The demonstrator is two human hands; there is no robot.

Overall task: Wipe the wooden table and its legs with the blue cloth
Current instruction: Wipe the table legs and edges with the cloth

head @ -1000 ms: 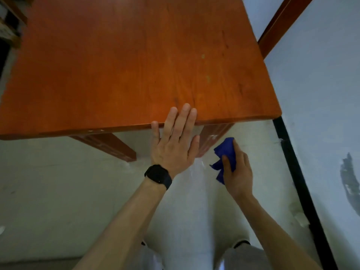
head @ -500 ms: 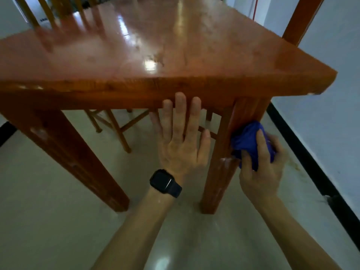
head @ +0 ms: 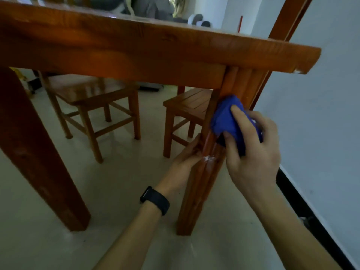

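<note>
The wooden table [head: 136, 53] fills the upper view, seen from low down at its front edge. Its grooved right front leg [head: 200, 184] runs from under the corner down to the floor. My right hand [head: 251, 152] is shut on the bunched blue cloth [head: 226, 117] and presses it against the upper part of that leg. My left hand [head: 187, 154], with a black watch on the wrist, rests against the leg's left side just below the cloth, its fingers partly hidden behind the leg. A pale smear shows on the leg between my hands.
The thick left front leg [head: 35, 152] stands at the left. Two wooden chairs [head: 93, 98] [head: 187, 108] stand under the table. A white wall with a black skirting [head: 303, 209] runs close on the right. The floor is pale tile.
My view has dropped lower, below the tabletop. My left hand left the table's front edge and went to the leg's side. My right hand keeps the cloth on the leg.
</note>
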